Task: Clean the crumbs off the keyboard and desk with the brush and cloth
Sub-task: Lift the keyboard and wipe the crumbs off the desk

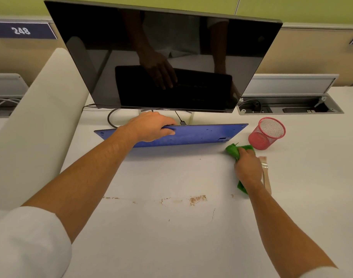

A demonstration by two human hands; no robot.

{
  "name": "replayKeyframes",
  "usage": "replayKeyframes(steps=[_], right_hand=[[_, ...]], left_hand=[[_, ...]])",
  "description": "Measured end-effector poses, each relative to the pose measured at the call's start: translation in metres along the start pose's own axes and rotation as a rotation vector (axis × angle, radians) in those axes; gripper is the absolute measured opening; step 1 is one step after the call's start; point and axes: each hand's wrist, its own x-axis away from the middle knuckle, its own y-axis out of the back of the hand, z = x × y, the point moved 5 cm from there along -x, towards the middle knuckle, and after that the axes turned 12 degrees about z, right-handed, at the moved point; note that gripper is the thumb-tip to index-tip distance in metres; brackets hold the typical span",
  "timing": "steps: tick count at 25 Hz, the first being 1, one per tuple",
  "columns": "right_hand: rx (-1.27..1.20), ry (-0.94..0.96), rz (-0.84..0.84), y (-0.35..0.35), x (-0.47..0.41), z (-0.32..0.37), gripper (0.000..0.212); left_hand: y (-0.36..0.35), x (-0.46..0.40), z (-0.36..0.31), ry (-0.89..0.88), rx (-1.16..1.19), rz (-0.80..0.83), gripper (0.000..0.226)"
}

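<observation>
White desk (171, 247) fills my view, seen from a head camera looking down past two bare forearms with rolled white sleeves. Nearest me, a thin line of brown crumbs (197, 199) runs across the desk, thickest in a small patch right of centre, with a few specks closer in.

Beyond the crumbs, on the right, my right hand (246, 167) grips a bunched green cloth (234, 150), fingers curled round it, cloth poking out ahead of the knuckles and behind the wrist. I judge it soft and light, easy to wad; a looser, flatter hold would likely sweep crumbs better than a tight ball. Just right of that hand lies the brush (265, 173), flat on the desk and partly hidden by the hand, its handle pointing toward me. It looks stiff and light; the handle is the place to take it.

Farther back, my left hand (151, 127) holds the keyboard (201, 135) tipped up on its long edge, blue underside facing me, fingers hooked over the top edge. It seems rigid and fairly light, but one hand left of centre may let the right end swing, and its cable limits travel. A red mesh cup (266, 133) stands near its right end.

Behind everything, a dark monitor (163, 57) reflects the keys.
</observation>
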Motion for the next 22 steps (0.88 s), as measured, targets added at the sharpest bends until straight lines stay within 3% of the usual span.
replayKeyframes(steps=[12, 17, 22], right_hand=[[-0.127, 0.478, 0.294, -0.081, 0.106, 0.097, 0.047], [-0.446, 0.220, 0.021, -0.014, 0.103, 0.060, 0.038], [-0.308, 0.012, -0.133, 0.021, 0.097, -0.012, 0.024]], left_hand=[[-0.002, 0.001, 0.000, 0.041, -0.031, 0.011, 0.032], [-0.004, -0.001, 0.001, 0.071, -0.046, 0.048, 0.039], [-0.003, -0.003, 0.000, 0.079, -0.040, 0.041, 0.039]])
